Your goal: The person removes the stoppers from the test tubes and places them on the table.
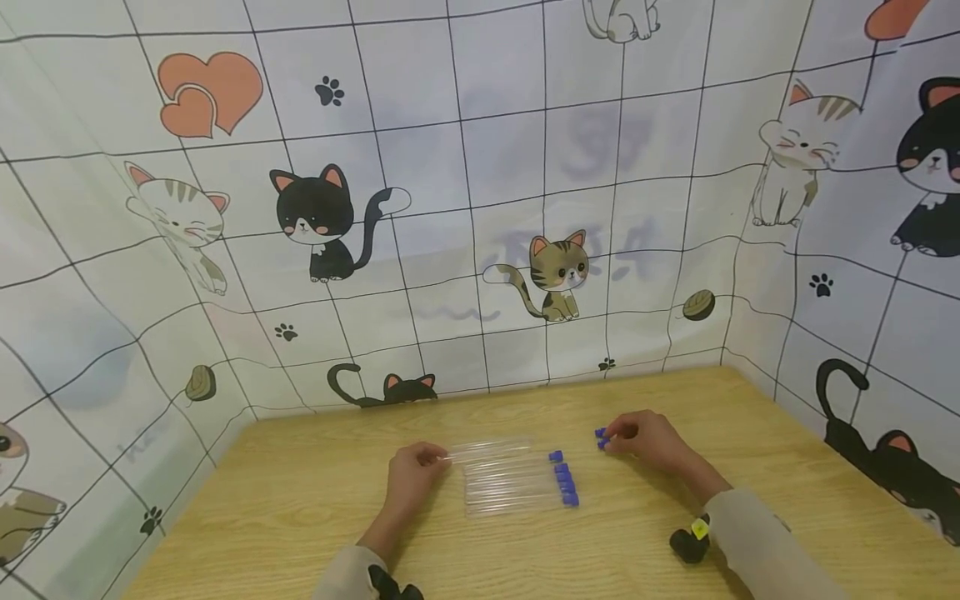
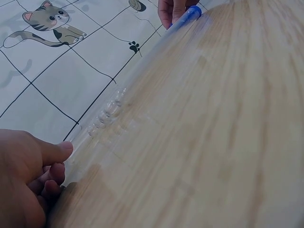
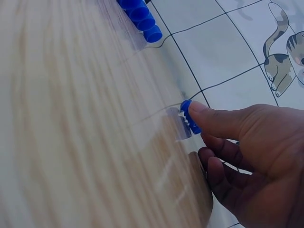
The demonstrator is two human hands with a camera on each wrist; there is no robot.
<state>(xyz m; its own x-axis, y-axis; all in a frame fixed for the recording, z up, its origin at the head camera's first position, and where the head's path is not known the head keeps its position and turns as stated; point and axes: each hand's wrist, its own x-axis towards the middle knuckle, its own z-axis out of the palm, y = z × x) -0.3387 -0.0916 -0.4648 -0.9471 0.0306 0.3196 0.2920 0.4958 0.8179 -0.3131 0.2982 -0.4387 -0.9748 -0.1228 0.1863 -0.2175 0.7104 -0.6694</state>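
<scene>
Several clear test tubes (image 1: 510, 492) lie side by side on the wooden table, most with blue caps (image 1: 566, 483) at their right ends. My left hand (image 1: 414, 477) pinches the left end of an uncapped clear tube (image 1: 487, 447) at the far side of the row. In the left wrist view, its thumb and fingers (image 2: 59, 152) meet at the tube's end, beside rounded tube bottoms (image 2: 109, 111). To the right, my right hand (image 1: 651, 440) pinches a loose blue cap (image 3: 190, 116) between thumb and fingers. Another blue cap (image 1: 601, 432) lies close by its fingertips.
The wooden table (image 1: 300, 517) ends at a cloth (image 1: 420, 350) printed with cats and grid lines, hanging behind it and along both sides. Black camera mounts sit at both wrists, the right one (image 1: 688, 543) bearing a yellow mark.
</scene>
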